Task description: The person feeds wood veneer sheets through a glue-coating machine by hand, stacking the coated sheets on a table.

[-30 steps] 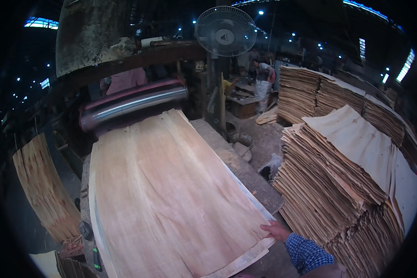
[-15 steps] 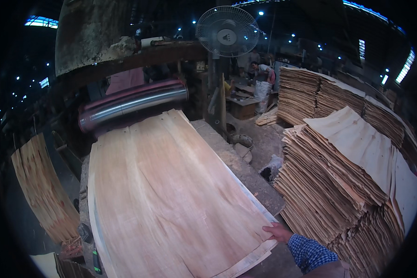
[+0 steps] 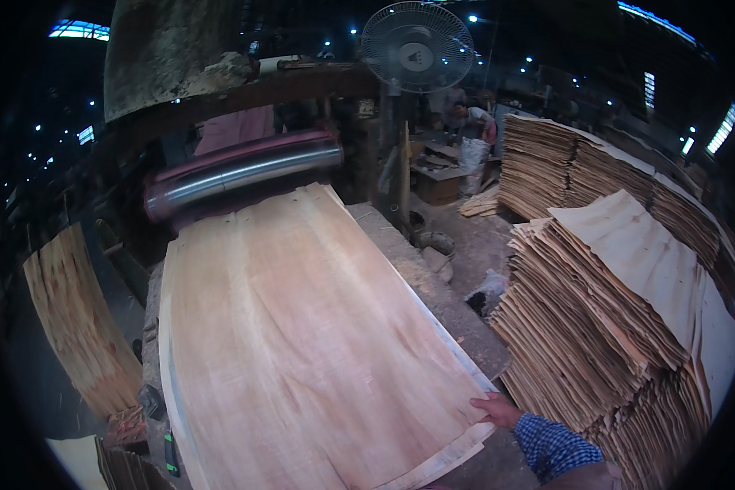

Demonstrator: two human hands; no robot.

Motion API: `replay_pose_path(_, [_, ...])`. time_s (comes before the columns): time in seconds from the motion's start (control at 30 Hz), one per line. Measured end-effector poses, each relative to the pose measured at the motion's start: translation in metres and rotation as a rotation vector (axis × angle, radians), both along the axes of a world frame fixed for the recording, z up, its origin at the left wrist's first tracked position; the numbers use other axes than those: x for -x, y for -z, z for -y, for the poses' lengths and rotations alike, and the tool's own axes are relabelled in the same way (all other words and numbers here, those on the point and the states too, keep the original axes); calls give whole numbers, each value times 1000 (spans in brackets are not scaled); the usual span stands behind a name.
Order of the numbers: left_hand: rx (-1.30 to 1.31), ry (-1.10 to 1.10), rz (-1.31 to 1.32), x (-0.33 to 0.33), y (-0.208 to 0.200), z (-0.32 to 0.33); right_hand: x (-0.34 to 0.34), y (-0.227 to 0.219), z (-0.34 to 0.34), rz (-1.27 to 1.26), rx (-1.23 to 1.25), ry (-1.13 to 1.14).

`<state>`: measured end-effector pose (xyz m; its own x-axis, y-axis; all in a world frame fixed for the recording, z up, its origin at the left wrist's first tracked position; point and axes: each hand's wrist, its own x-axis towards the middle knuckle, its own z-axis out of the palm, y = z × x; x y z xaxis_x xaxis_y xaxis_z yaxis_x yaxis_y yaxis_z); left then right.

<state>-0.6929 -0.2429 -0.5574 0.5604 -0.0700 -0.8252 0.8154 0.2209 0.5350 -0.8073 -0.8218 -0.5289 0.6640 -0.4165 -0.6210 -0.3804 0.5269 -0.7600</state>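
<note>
My right hand [image 3: 499,410] still grips the veneer sheet [image 3: 302,343] at its end away from the roller [image 3: 245,173]; nothing visibly shifts, suggesting steadying. My left hand is unseen.

Head-worn fisheye view, looking forward and down along the bench [image 3: 423,268] from its near end. The sheet [image 3: 302,351] lies close below, filling the lower middle; the roller [image 3: 245,173] and fan [image 3: 417,57] stand farther off, toward the top. The wide angle also takes in stacks [image 3: 592,322] at right, bending straight edges.
</note>
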Motion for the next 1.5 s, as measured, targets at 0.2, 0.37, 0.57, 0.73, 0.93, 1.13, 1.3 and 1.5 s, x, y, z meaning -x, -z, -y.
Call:
replay_pose_path(0.2, [8, 15, 36, 1, 1, -2, 1, 2, 1, 18, -20, 7])
replay_pose_path(0.37, [-27, -1, 73, 2, -13, 10, 1, 3, 2, 6, -21, 10])
replay_pose_path(0.57, [-40, 46, -32, -1, 6, -4, 2, 9, 4, 9, -23, 3])
replay_pose_path(0.73, [3, 80, -35, -3, 8, -7, 1, 4, 1, 4, -3, 3])
replay_pose_path(0.93, [9, 34, -35, -4, 7, -3, 2, 5, 3, -7, -8, 1])
replay_pose_path(1.13, [54, 28, 11, 1, -7, -1, 1, 8, 3, 6, -46, -5])
replay_pose_path(1.3, [27, 21, 16, 0, -4, 1, 2, 5, 1, -5, -18, 9])
replay_pose_path(1.5, [35, 81, -22, -3, 5, -8, 2, 3, -1, 17, 1, 18])
